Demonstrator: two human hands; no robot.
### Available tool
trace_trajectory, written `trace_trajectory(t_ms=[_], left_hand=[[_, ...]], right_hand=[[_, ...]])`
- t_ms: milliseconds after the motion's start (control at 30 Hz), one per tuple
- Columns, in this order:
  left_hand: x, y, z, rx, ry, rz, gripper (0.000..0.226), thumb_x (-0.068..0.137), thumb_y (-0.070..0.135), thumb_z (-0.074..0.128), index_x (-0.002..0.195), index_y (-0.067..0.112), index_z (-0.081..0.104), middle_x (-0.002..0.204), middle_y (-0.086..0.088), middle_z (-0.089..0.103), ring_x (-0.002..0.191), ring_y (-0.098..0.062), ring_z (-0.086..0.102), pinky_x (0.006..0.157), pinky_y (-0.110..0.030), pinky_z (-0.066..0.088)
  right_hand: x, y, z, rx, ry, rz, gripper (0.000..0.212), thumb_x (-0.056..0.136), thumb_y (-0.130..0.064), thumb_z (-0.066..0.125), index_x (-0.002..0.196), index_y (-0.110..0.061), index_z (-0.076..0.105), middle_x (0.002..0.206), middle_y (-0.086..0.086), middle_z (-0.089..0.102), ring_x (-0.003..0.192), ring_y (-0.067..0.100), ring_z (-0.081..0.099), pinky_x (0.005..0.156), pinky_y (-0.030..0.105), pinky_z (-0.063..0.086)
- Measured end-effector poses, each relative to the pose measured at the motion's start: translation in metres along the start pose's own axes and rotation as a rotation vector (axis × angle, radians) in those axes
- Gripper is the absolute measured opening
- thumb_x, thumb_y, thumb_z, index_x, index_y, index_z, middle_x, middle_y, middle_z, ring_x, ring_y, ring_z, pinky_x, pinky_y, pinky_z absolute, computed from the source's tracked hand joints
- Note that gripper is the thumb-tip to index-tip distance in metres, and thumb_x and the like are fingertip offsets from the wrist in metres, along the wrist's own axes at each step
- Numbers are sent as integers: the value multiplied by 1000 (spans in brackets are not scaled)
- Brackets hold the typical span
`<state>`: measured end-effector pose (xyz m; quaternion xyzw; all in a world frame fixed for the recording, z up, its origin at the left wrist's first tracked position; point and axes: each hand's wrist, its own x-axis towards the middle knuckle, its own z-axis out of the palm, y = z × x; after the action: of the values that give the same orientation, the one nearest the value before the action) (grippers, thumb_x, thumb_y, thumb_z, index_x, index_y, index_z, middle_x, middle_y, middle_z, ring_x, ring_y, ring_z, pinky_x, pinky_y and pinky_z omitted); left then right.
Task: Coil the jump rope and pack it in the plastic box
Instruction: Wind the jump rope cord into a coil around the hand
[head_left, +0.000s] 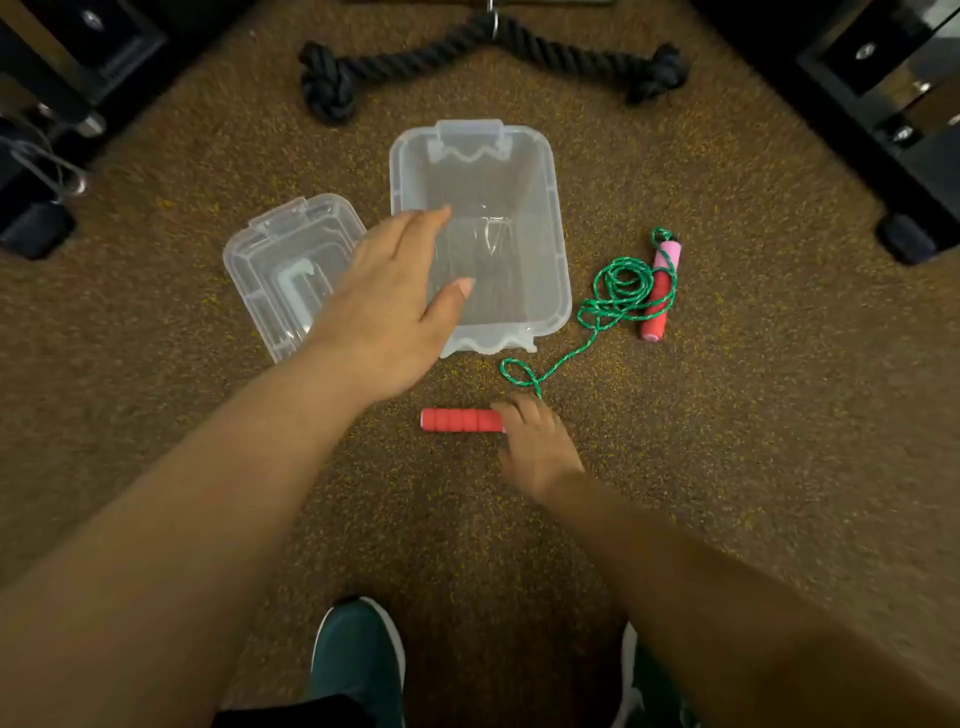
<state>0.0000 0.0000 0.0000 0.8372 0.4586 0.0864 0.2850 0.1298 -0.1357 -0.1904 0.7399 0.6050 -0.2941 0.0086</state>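
A clear plastic box (550, 218) stands open on the speckled floor, nothing inside it. Its clear lid (260, 265) lies to the box's left. The jump rope's green cord (618, 291) lies in loose loops right of the box, over a red and pink handle (658, 291). The other red handle (460, 420) lies on the floor in front of the box. My right hand (535, 441) rests its fingers on that handle's right end, where the cord leaves it. My left hand (395, 306) hovers open above the box's near left corner, holding nothing.
A thick black knotted rope (488, 57) lies across the floor beyond the box. Black gym machine frames (883, 104) stand at the right and left edges. My shoes (358, 660) are at the bottom of the view.
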Motion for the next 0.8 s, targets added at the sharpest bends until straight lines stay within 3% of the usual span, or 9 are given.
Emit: trace_trajectory(t_ms=[133, 333, 500, 800], left_hand=[[-2, -4, 4, 31, -17, 1, 58, 96, 36, 41, 148, 20, 20, 153, -2, 25, 140, -17, 18, 104, -20, 12], [-3, -6, 10, 48, -43, 29, 59, 96, 37, 40, 148, 21, 19, 154, 1, 23, 140, -13, 16, 104, -17, 7], [-1, -7, 13, 65, -50, 14, 58, 96, 38, 38, 148, 22, 17, 154, 2, 22, 141, -13, 15, 105, -19, 7], [-1, -2, 9, 54, -68, 20, 57, 97, 35, 40, 148, 24, 19, 152, 2, 24, 139, -14, 17, 103, -18, 10]], right_hand=[[13, 3, 6, -154, -46, -39, 61, 90, -12, 50, 145, -16, 26, 151, 12, 28, 144, 32, 18, 119, 44, 11], [24, 11, 7, -280, -84, -59, 54, 90, -11, 48, 141, -14, 32, 138, 13, 42, 132, 33, 35, 116, 46, 20], [30, 16, 3, -313, -80, -87, 42, 90, -10, 47, 131, -15, 43, 129, 11, 48, 122, 31, 44, 110, 44, 30], [32, 13, -25, -284, -66, -215, 44, 83, -12, 58, 126, -16, 49, 124, 9, 53, 120, 29, 48, 114, 43, 21]])
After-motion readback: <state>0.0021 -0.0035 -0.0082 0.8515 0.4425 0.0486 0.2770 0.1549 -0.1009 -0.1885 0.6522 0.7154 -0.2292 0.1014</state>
